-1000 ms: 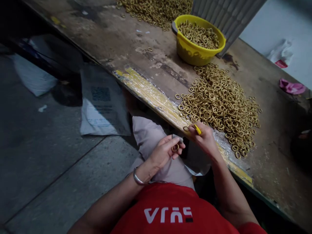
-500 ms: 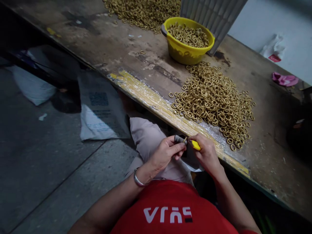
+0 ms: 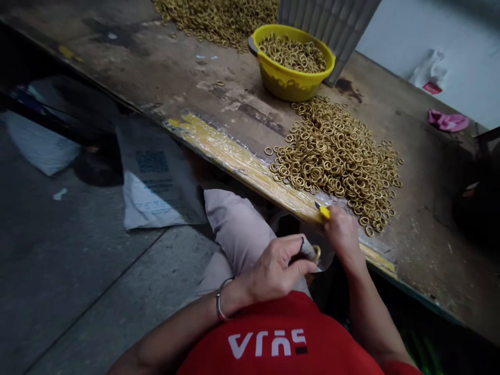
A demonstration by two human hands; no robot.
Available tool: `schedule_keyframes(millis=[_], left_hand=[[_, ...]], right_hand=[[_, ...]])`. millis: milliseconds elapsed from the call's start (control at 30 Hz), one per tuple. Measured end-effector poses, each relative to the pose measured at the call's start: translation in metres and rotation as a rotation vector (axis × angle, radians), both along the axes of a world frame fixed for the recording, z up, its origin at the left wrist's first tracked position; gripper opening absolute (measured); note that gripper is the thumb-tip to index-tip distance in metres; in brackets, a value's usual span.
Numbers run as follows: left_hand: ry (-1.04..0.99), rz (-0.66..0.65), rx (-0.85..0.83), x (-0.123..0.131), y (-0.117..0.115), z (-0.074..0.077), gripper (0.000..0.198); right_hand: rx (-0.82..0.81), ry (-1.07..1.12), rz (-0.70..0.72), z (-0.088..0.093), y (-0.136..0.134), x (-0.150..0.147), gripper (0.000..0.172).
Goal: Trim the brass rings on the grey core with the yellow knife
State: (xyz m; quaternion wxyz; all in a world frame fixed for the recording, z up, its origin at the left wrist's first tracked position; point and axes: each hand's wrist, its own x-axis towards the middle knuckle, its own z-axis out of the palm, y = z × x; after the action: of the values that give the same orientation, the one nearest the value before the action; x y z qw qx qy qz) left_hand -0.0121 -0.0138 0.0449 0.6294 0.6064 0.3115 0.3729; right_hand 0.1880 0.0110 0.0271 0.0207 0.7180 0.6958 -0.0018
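Over my lap, my left hand (image 3: 279,265) has a gold-coloured ring (image 3: 317,254) at the tips of its thumb and index finger. A grey finger cover (image 3: 308,249) wraps that index finger. My right hand (image 3: 344,232) is closed around a small knife (image 3: 324,212) with a yellow handle, its short dark blade pointing up and left over the table's edge. Beyond the knife, a heap of similar rings (image 3: 336,151) lies on the table. The two hands are apart.
A yellow basin (image 3: 291,86) full of rings stands on the worn table (image 3: 128,67), before a grey ribbed crate (image 3: 332,31). Another ring pile (image 3: 222,21) lies farther back. Yellow tape (image 3: 234,151) covers the near edge. A white sack (image 3: 156,192) stands on the floor at left.
My hands have moved apart. The left came down toward my body with the ring, while the right moved away to the right and forward with the knife. The view has shifted slightly.
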Motion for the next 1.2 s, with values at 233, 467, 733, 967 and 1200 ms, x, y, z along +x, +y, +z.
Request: schedule_keyframes(millis=[233,467,733,967,1200], left_hand=[[-0.195,-0.014,-0.466,0.002,0.008,-0.028,0.027],[-0.489,-0.061,-0.811,-0.01,0.016,-0.041,0.028],[-0.214,0.297,-0.602,-0.007,0.022,-0.045,0.025],[0.067,0.391,-0.171,-0.006,0.012,-0.047,0.013],[0.144,0.291,-0.176,-0.006,0.004,-0.051,0.011]], right_hand=[[0.098,0.15,0.222,-0.004,0.038,-0.021,0.029],[0.096,0.023,0.167,-0.015,0.082,-0.041,0.024],[-0.058,0.903,0.024,0.008,0.054,-0.027,0.031],[-0.682,1.531,-0.238,0.002,0.023,-0.022,0.038],[-0.873,1.64,-0.352,-0.004,0.011,-0.022,0.04]])
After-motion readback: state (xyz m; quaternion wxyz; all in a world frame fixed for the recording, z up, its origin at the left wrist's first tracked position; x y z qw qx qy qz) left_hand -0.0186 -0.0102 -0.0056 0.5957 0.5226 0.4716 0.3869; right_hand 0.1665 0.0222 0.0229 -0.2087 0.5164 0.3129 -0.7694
